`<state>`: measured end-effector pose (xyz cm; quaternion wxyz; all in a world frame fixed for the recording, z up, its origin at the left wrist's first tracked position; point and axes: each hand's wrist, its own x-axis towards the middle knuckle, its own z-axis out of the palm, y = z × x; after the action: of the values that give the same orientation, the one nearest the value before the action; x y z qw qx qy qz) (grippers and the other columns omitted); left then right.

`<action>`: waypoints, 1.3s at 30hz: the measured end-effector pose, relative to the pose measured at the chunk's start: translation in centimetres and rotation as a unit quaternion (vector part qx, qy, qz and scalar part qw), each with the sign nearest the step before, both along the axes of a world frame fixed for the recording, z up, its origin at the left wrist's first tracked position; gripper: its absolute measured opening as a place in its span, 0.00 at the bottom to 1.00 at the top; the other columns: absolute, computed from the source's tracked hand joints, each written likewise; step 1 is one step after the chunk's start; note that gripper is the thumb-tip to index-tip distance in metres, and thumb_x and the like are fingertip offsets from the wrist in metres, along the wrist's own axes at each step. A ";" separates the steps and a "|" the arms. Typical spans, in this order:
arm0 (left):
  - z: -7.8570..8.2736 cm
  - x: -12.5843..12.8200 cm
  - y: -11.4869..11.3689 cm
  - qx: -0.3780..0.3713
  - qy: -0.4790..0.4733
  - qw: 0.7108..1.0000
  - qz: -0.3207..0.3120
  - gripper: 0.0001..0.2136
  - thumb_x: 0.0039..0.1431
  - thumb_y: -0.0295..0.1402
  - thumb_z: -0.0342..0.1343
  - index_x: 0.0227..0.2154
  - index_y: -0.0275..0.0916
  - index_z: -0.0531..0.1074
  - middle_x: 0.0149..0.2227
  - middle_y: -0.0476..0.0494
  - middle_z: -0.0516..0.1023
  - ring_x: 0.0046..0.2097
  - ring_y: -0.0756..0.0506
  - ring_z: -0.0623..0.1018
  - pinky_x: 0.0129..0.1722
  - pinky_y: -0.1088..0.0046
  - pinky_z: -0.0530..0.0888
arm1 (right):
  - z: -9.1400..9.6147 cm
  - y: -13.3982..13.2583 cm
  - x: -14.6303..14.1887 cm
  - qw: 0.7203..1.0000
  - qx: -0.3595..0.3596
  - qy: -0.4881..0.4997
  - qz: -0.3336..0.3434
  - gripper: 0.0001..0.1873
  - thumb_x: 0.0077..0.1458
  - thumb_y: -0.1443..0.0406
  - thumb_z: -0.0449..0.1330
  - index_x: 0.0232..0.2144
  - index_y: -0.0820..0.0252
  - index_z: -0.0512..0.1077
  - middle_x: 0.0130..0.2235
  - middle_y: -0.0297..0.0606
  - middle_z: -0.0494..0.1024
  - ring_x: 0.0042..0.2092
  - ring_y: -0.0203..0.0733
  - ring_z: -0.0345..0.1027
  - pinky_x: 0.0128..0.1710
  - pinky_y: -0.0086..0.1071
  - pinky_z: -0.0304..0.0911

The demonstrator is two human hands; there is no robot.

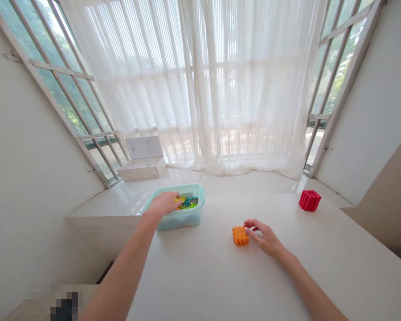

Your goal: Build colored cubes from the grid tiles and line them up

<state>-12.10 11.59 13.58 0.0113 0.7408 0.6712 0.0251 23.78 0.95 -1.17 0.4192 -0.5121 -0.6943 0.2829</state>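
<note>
My left hand (pixel 163 203) reaches into a pale teal plastic bin (pixel 192 216) at the table's far left. Its fingers are curled over the coloured toothed pieces (pixel 189 203) inside, touching a yellow one. Whether it grips a piece is hidden. My right hand (pixel 263 235) rests on the white table (pixel 220 276). Its fingertips touch the right side of an orange toothed cube (pixel 240 236), fingers bent and apart, not wrapped round it.
A red toothed cube (pixel 309 200) stands near the table's far right edge. Beyond the table, an open white box (pixel 143 162) lies on a glossy white ledge before sheer curtains (pixel 214 89) and windows. White walls close in left and right.
</note>
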 end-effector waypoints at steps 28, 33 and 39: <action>-3.6 9.6 -6.0 0.210 -0.215 0.902 -0.311 0.18 0.57 0.37 0.56 0.50 0.43 0.67 0.49 0.42 0.76 0.52 0.41 0.75 0.54 0.64 0.71 | 1.2 -0.8 -0.4 0.992 0.122 0.015 -0.028 0.14 0.62 0.60 0.55 0.50 0.52 0.67 0.50 0.43 0.73 0.43 0.46 0.71 0.44 0.44 0.71; -8.9 13.4 -8.4 0.148 -0.356 0.848 -0.364 0.23 0.52 0.31 0.60 0.52 0.43 0.65 0.49 0.41 0.76 0.50 0.42 0.76 0.52 0.62 0.73 | 2.3 -1.9 -1.2 0.992 0.118 0.039 0.020 0.26 0.59 0.63 0.59 0.59 0.49 0.61 0.58 0.44 0.69 0.48 0.48 0.70 0.46 0.45 0.71; -9.7 13.3 -9.7 0.145 -0.405 0.819 -0.379 0.27 0.51 0.27 0.59 0.55 0.43 0.62 0.51 0.41 0.75 0.52 0.42 0.75 0.53 0.62 0.74 | 3.9 -3.1 -2.0 0.991 0.114 0.033 0.062 0.25 0.57 0.66 0.61 0.57 0.47 0.66 0.56 0.42 0.72 0.53 0.50 0.68 0.45 0.43 0.71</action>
<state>1.18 1.88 3.84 0.1838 0.8527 0.2608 0.4136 21.82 -2.14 2.71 0.4794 -0.4070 -0.7382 0.2441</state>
